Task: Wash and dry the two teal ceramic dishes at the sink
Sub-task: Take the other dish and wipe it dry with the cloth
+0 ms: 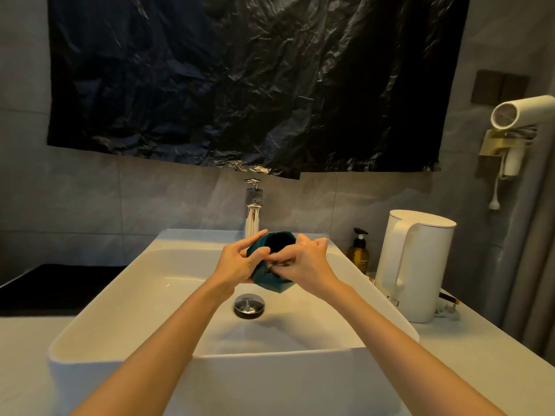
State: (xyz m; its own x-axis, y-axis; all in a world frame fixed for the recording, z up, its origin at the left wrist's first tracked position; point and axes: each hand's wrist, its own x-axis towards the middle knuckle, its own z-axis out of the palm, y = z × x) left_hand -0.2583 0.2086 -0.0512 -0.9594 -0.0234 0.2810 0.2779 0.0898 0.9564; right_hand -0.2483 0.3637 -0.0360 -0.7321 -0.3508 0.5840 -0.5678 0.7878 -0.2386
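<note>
A teal faceted ceramic dish [271, 282] is held over the white sink basin [120, 295], tipped so its dark opening faces away toward the tap. My left hand [240, 261] grips its left side, thumb on the outer wall and fingers reaching over the rim. My right hand [306, 264] presses a small grey scrubbing pad [277, 264] against the dish's outer side, fingers curled round the pad. Only one teal dish is in view.
A chrome tap [253, 211] stands behind the basin, a chrome drain plug [249, 305] in its floor. On the counter to the right are an amber pump bottle [359, 250] and a white kettle [417, 265]. A hair dryer [521, 115] hangs on the right wall.
</note>
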